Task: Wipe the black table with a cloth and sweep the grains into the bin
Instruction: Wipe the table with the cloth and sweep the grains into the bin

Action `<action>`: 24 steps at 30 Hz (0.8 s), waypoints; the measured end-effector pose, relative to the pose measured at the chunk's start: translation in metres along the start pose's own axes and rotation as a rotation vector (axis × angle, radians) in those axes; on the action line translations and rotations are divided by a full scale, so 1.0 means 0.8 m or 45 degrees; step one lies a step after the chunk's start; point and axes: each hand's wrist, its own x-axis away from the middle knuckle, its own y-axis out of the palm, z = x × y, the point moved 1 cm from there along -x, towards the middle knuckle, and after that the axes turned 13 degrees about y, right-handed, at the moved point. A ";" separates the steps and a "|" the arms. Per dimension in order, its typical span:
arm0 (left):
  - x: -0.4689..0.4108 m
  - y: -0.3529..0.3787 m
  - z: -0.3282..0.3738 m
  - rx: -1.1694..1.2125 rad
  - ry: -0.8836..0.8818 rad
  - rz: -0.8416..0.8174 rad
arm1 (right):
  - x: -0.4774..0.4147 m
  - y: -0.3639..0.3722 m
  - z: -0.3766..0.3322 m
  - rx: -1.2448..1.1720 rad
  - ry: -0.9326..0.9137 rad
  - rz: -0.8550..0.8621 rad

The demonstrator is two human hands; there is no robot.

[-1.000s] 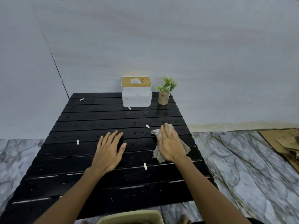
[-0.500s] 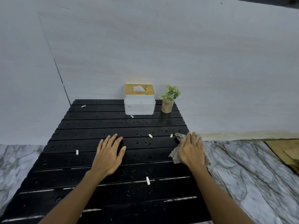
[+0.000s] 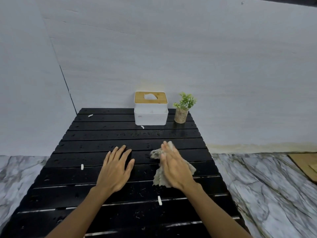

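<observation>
The black slatted table (image 3: 85, 191) fills the lower middle of the view, wet with small droplets. My right hand (image 3: 175, 167) presses flat on a crumpled grey cloth (image 3: 158, 176) right of the table's centre. My left hand (image 3: 115, 169) rests flat on the table beside it, fingers spread, holding nothing. White grains lie scattered: one (image 3: 159, 200) near the front below the cloth, one (image 3: 82, 167) at the left, one (image 3: 142, 127) in front of the tissue box, one (image 3: 90, 115) at the far left corner. The bin is out of view.
A white tissue box with a wooden lid (image 3: 151, 109) and a small potted plant (image 3: 181, 109) stand at the table's far edge against the wall. Marble floor (image 3: 267, 194) lies on both sides. Cardboard (image 3: 305, 165) lies at the far right.
My right hand has dragged the cloth back from the table's right edge toward the centre. The two grains that lay near the cloth are no longer visible. My left hand stays put.
</observation>
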 end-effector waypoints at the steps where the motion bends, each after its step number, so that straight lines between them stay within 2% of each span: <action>1: -0.001 0.000 0.000 0.005 0.001 0.004 | -0.003 -0.001 0.015 0.010 0.094 0.083; 3: -0.001 0.001 -0.001 0.002 0.002 0.002 | -0.018 -0.007 0.049 0.137 0.295 0.193; 7: -0.005 0.002 -0.004 -0.013 0.003 -0.015 | -0.061 -0.023 0.077 0.229 0.566 0.150; 11: -0.014 0.006 -0.008 -0.005 0.005 -0.024 | -0.098 -0.013 0.047 0.328 0.449 0.067; 15: -0.022 0.009 -0.012 -0.007 -0.001 -0.020 | -0.102 0.015 -0.006 0.394 0.059 -0.110; 19: -0.027 0.009 -0.015 -0.006 -0.008 -0.013 | -0.066 0.019 -0.035 0.199 -0.231 -0.187; 21: -0.029 0.008 -0.015 0.014 -0.008 -0.008 | -0.057 0.016 -0.021 0.094 -0.166 -0.120; 24: -0.032 0.006 -0.019 0.017 -0.007 -0.005 | -0.069 0.006 0.025 0.172 0.181 0.111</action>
